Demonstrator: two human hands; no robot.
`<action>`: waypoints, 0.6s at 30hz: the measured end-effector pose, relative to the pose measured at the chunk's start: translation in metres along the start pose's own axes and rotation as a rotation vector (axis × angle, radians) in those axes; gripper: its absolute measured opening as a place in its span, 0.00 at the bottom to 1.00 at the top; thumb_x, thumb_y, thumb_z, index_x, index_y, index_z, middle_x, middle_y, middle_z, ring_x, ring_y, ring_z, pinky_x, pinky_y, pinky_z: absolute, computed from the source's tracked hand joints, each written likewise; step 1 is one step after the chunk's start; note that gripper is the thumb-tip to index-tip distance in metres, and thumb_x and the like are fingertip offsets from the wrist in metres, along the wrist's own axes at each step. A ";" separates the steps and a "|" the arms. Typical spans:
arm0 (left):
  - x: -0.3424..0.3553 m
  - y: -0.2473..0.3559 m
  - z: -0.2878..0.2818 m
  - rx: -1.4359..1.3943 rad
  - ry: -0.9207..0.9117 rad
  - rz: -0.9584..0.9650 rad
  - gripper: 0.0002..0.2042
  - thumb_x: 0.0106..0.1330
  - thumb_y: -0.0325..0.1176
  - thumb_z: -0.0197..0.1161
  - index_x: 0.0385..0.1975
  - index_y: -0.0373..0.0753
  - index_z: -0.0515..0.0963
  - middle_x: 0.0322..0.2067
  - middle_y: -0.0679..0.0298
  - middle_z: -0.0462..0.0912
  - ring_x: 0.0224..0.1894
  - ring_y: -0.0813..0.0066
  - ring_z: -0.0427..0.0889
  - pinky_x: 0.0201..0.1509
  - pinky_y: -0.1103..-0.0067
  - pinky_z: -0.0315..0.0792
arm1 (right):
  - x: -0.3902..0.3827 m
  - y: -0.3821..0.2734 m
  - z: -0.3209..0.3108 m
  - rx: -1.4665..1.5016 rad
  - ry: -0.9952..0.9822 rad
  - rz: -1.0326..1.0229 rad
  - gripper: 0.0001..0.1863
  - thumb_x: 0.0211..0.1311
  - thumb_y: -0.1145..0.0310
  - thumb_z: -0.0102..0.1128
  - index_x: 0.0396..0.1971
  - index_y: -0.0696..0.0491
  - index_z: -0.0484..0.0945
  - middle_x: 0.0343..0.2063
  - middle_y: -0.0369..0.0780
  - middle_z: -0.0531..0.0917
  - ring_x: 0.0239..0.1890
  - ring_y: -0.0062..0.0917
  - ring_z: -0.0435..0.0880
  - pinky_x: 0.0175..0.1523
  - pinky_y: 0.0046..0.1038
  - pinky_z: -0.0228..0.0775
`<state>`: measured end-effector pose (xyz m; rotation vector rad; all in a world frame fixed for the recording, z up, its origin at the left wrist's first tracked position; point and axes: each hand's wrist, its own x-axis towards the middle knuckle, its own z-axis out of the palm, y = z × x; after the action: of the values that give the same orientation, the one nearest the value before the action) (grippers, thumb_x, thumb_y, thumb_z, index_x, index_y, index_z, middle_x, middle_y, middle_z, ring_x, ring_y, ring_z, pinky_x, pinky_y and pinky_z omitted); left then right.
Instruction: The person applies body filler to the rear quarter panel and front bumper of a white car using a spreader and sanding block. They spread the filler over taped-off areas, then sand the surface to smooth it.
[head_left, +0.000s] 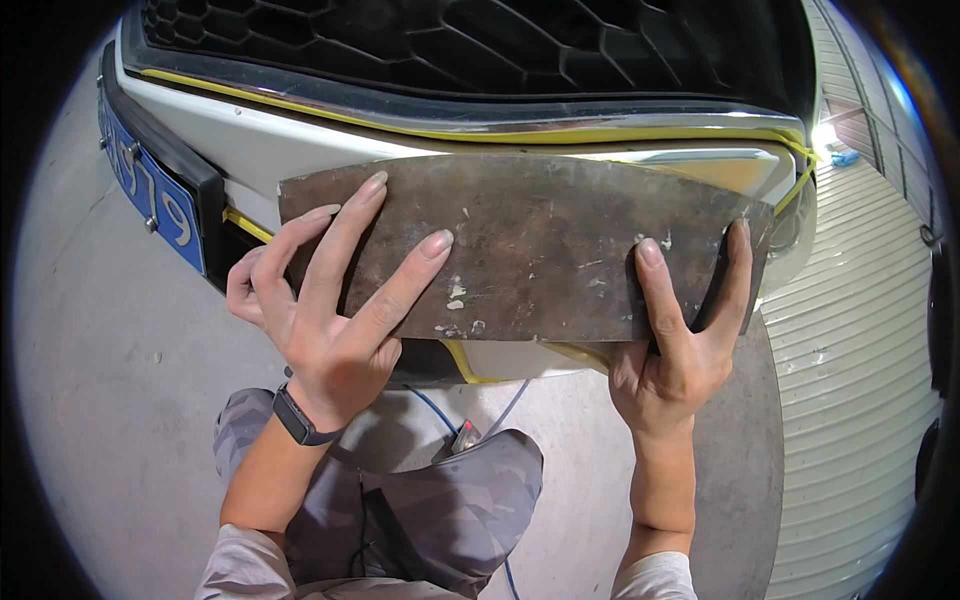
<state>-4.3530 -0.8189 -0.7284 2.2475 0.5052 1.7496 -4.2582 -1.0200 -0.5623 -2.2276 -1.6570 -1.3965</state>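
A dark brown, scuffed flat plate [540, 250] with pale flecks stretches across the front of a white car bumper [255, 150]. My left hand [335, 320] grips the plate's left part, several fingers spread over its face and the thumb mostly hidden at the lower edge. At the right end, my right hand [675, 370] holds it with two fingers on the face, the rest out of sight behind or below. The plate covers much of the bumper. Above its right end, a yellowish-brown patch [735, 175] shows on the white paint.
Yellow masking tape [470, 133] runs beneath the black honeycomb grille [520, 45]. A blue licence plate [150, 190] juts out at the left. Below, blue hoses [432, 405] and a small device with a red light [466, 436] lie by my knees. A ribbed pale surface [850, 380] lies right.
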 end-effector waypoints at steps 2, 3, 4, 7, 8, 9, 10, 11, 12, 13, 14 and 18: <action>0.000 -0.003 0.008 -0.010 0.042 0.012 0.26 0.58 0.31 0.72 0.53 0.75 0.87 0.61 0.70 0.84 0.57 0.69 0.74 0.62 0.66 0.53 | -0.001 0.001 0.004 0.010 0.002 0.009 0.40 0.36 0.85 0.59 0.55 0.40 0.89 0.71 0.66 0.64 0.69 0.61 0.72 0.67 0.45 0.77; -0.001 -0.004 0.012 -0.022 0.056 0.015 0.26 0.57 0.32 0.72 0.53 0.75 0.87 0.61 0.70 0.84 0.57 0.69 0.73 0.62 0.67 0.53 | -0.003 0.002 0.005 0.018 -0.004 0.019 0.40 0.36 0.85 0.59 0.55 0.40 0.89 0.71 0.65 0.63 0.70 0.62 0.71 0.69 0.46 0.75; -0.003 -0.005 0.015 -0.029 0.066 0.025 0.26 0.57 0.32 0.73 0.53 0.75 0.86 0.61 0.71 0.85 0.57 0.69 0.73 0.62 0.67 0.53 | -0.006 0.003 0.007 0.010 -0.010 0.022 0.40 0.36 0.86 0.59 0.55 0.41 0.89 0.71 0.65 0.63 0.70 0.62 0.70 0.71 0.47 0.73; -0.013 -0.005 0.022 -0.019 0.049 0.054 0.27 0.57 0.31 0.72 0.54 0.77 0.85 0.63 0.71 0.83 0.57 0.70 0.71 0.61 0.68 0.55 | -0.017 0.008 0.013 0.033 0.016 -0.006 0.41 0.35 0.85 0.53 0.57 0.46 0.88 0.71 0.65 0.64 0.72 0.62 0.67 0.75 0.50 0.62; -0.017 -0.004 0.023 -0.018 0.024 0.048 0.28 0.57 0.31 0.72 0.54 0.77 0.85 0.63 0.71 0.83 0.57 0.70 0.71 0.60 0.68 0.55 | -0.022 0.010 0.015 0.031 0.006 -0.005 0.42 0.35 0.84 0.50 0.58 0.49 0.87 0.71 0.64 0.64 0.73 0.62 0.66 0.76 0.52 0.59; -0.022 -0.002 0.023 -0.015 0.002 0.055 0.30 0.58 0.29 0.71 0.56 0.78 0.84 0.64 0.71 0.81 0.56 0.71 0.70 0.60 0.69 0.54 | -0.027 0.011 0.016 0.032 0.001 0.002 0.41 0.35 0.84 0.51 0.57 0.49 0.87 0.71 0.65 0.64 0.73 0.62 0.67 0.76 0.51 0.59; -0.028 0.000 0.022 -0.009 -0.026 0.058 0.29 0.60 0.29 0.70 0.57 0.78 0.83 0.64 0.73 0.81 0.56 0.71 0.70 0.60 0.69 0.54 | -0.033 0.012 0.017 0.044 -0.009 0.005 0.40 0.35 0.84 0.51 0.57 0.49 0.87 0.71 0.65 0.64 0.72 0.62 0.67 0.76 0.51 0.59; -0.033 0.003 0.022 -0.006 -0.050 0.059 0.28 0.61 0.30 0.69 0.56 0.78 0.84 0.64 0.74 0.80 0.56 0.72 0.70 0.60 0.69 0.54 | -0.039 0.012 0.016 0.048 -0.021 0.013 0.40 0.35 0.84 0.52 0.57 0.49 0.87 0.71 0.66 0.64 0.72 0.62 0.67 0.76 0.51 0.60; -0.038 0.007 0.022 0.002 -0.073 0.074 0.26 0.63 0.31 0.69 0.56 0.78 0.84 0.65 0.75 0.80 0.56 0.73 0.70 0.59 0.69 0.54 | -0.045 0.012 0.015 0.053 -0.031 0.024 0.40 0.35 0.84 0.52 0.56 0.49 0.87 0.71 0.66 0.64 0.72 0.62 0.67 0.76 0.51 0.60; -0.042 0.010 0.022 0.001 -0.093 0.075 0.22 0.67 0.36 0.69 0.55 0.79 0.84 0.64 0.77 0.81 0.55 0.74 0.70 0.58 0.70 0.53 | -0.051 0.012 0.013 0.044 -0.049 0.040 0.39 0.36 0.84 0.53 0.55 0.49 0.88 0.71 0.67 0.64 0.73 0.62 0.67 0.76 0.50 0.60; -0.046 0.014 0.022 -0.005 -0.107 0.069 0.22 0.66 0.36 0.69 0.55 0.79 0.84 0.63 0.77 0.81 0.55 0.74 0.70 0.58 0.70 0.53 | -0.057 0.011 0.011 0.040 -0.071 0.058 0.38 0.36 0.84 0.53 0.55 0.49 0.88 0.70 0.67 0.64 0.73 0.61 0.67 0.76 0.50 0.60; -0.052 0.029 0.016 -0.044 -0.119 0.060 0.23 0.60 0.32 0.68 0.50 0.77 0.86 0.62 0.77 0.82 0.54 0.74 0.72 0.56 0.69 0.54 | -0.071 0.008 -0.004 0.031 -0.153 0.140 0.36 0.37 0.84 0.58 0.53 0.47 0.89 0.69 0.67 0.66 0.71 0.61 0.70 0.75 0.48 0.66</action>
<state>-4.3458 -0.8667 -0.7661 2.3413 0.3752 1.6257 -4.2568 -1.0791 -0.6033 -2.4343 -1.5159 -1.1878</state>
